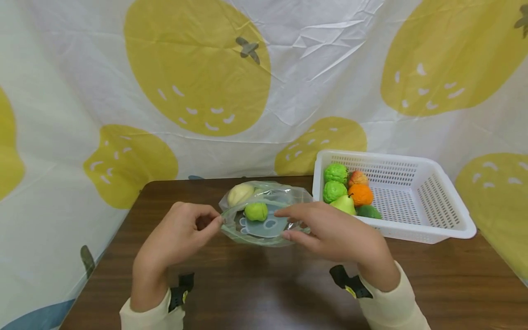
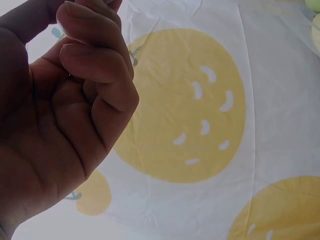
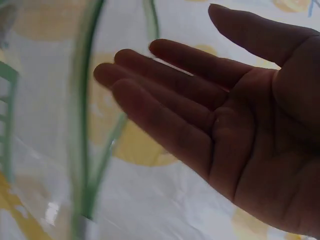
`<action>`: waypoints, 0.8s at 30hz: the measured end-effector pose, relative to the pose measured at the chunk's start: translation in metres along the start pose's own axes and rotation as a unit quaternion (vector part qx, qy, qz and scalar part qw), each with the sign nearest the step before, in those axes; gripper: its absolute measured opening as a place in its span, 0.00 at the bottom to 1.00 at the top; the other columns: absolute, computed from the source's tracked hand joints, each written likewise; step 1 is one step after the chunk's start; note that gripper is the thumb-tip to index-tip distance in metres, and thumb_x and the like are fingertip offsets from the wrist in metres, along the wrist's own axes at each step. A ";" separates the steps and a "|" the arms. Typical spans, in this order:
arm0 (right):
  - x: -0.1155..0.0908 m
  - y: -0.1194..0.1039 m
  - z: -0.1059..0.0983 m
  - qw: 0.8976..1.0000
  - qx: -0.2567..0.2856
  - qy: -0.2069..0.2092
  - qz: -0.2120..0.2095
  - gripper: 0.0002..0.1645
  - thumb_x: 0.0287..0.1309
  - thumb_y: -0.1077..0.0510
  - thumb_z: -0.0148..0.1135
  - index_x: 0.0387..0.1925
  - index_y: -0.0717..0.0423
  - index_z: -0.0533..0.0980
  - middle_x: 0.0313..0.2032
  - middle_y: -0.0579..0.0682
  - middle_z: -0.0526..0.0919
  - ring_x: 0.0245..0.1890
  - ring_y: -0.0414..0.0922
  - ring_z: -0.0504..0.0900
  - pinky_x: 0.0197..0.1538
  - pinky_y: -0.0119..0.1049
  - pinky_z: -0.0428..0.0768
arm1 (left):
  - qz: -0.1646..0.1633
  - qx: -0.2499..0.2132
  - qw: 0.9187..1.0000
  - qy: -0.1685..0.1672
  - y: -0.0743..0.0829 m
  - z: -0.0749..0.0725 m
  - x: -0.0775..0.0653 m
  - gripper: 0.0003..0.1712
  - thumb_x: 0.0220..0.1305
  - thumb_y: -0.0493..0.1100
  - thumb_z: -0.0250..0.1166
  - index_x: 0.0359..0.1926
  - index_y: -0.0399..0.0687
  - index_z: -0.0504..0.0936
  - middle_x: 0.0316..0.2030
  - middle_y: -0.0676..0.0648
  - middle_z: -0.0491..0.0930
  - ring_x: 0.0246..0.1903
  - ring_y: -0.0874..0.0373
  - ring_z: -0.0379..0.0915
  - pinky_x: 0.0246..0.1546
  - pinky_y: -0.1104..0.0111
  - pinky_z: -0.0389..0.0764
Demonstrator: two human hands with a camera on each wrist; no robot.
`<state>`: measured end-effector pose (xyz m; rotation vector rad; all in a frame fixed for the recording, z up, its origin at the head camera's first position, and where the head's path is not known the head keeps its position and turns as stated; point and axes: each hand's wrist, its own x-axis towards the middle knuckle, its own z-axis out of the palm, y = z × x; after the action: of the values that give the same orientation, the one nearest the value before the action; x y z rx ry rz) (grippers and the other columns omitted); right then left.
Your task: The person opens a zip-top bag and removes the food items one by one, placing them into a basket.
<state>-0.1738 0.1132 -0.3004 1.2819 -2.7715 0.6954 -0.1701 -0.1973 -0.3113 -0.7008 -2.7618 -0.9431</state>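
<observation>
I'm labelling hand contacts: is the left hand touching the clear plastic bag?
Touching. The head view shows it: the left hand pinches the clear plastic bag by its greenish edge, at the end nearest that hand.

On my remote feed I see a bag [image 1: 270, 231] with a green rim and grey-blue print, a bright green fruit [image 1: 256, 211], a white basket [image 1: 396, 201], a brown wood-grain table [image 1: 255, 288], and white cloth [image 1: 297, 91] patterned in yellow.
</observation>
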 end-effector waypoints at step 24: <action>0.079 0.029 0.065 0.997 -0.071 0.015 0.029 0.15 0.65 0.51 0.65 0.48 0.54 0.75 0.34 0.48 0.80 0.40 0.45 0.80 0.47 0.45 0.79 | 0.002 -0.009 1.000 -0.002 0.001 0.004 0.003 0.08 0.66 0.38 0.64 0.31 0.49 0.88 0.20 0.59 0.80 0.20 0.67 0.73 0.24 0.71 0.77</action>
<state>-0.2359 0.0465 -0.3548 1.1599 -2.7858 0.5045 -0.1726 -0.1929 -0.3133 -0.7121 -2.7585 -0.9673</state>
